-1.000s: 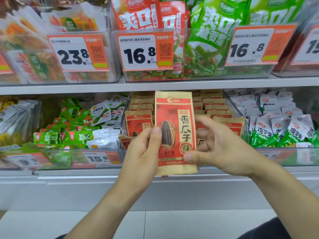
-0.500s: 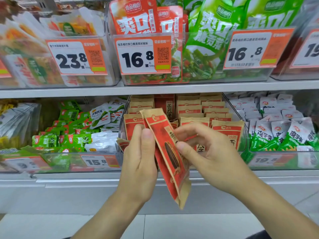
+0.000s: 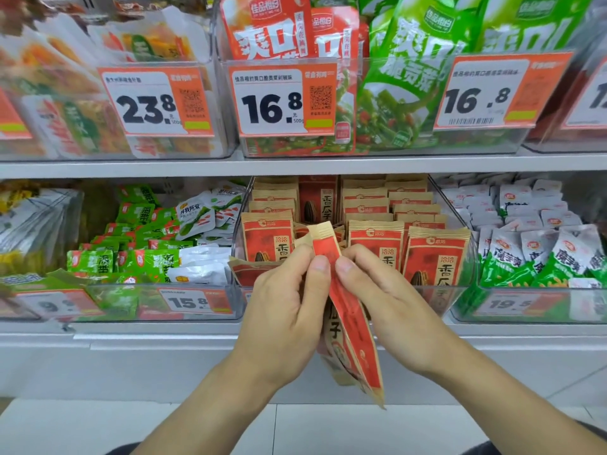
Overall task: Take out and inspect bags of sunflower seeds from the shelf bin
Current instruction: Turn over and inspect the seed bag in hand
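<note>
Red-and-tan sunflower seed bag (image 3: pixel 349 310) held up in front of the shelf bin (image 3: pixel 460 300), turned nearly edge-on to the camera, top seal up, bottom corner pointing down toward the floor. Pinched near its upper part from both sides: left hand (image 3: pixel 289 310) on the left face, thumb and curled fingers (image 3: pixel 320 267) pressed to the bag; right hand (image 3: pixel 391 307) on the right face, fingers curled round the edge, thumb tip beside the left thumb. Both hands closed on the one bag, nothing else in either.

Directly behind, the clear bin packed with matching seed bags (image 3: pixel 437 257) standing upright in rows, one taller red bag (image 3: pixel 317 198) upright at the back centre. Left of it, a bin of green and white snack sachets (image 3: pixel 144 244) with a 15.8 price tag (image 3: pixel 192 302). Right of it, white-and-green packets (image 3: pixel 538 254) over a blurred 19.5 tag (image 3: pixel 512 305). On the shelf above, orange pouches (image 3: pixel 266 27) and green pouches (image 3: pixel 414 70) behind tags reading 23.8 (image 3: pixel 154 103), 16.8 (image 3: pixel 282 100) and 16.8 (image 3: pixel 492 93). Pale floor tiles (image 3: pixel 98 428) below.
</note>
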The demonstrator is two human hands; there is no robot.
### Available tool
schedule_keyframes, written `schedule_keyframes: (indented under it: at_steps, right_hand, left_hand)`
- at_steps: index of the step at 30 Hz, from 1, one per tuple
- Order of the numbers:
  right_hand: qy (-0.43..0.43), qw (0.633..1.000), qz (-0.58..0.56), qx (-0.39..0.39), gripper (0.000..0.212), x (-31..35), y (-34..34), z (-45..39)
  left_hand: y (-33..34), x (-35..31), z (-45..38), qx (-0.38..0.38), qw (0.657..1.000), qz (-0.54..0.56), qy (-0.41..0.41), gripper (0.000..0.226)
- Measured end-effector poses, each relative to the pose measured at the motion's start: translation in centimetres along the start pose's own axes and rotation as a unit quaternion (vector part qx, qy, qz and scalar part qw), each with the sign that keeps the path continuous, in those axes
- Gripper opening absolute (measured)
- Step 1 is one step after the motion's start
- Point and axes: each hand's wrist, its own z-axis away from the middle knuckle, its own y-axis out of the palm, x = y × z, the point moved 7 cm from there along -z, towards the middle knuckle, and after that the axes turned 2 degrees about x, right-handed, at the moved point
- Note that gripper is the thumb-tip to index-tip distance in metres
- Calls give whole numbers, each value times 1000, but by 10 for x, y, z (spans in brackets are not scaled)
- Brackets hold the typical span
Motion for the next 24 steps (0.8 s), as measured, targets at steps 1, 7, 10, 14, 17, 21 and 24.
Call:
schedule_keyframes:
  at_steps: [1,7,10,14,17,21,24]
  right_hand:
    - [5,1000,-5,-1,32,-1,0,0]
    - [31,997,-30,-70,57,-2,-14,-1]
    - [45,988,-71,-128,64,-2,-27,1]
    - [28,971,-91,-218,65,2,-45,4]
    - [28,957,-105,-269,69,1,-52,6]
    - [52,943,-164,-285,74,-7,-50,8]
    - [57,942,-163,-289,73,-8,-48,9]
  left_hand:
    - [-1,-1,0,-2,1000,5,0,32]
    - [-2,-17,4,48,995,-13,81,30]
    - [3,-26,9,77,987,-59,130,33]
    - [10,-26,11,125,979,-69,143,28]
    - [17,-19,9,138,978,-97,122,29]
    - [19,-14,7,132,977,-121,112,22]
    - [16,-17,8,142,979,-111,96,34]
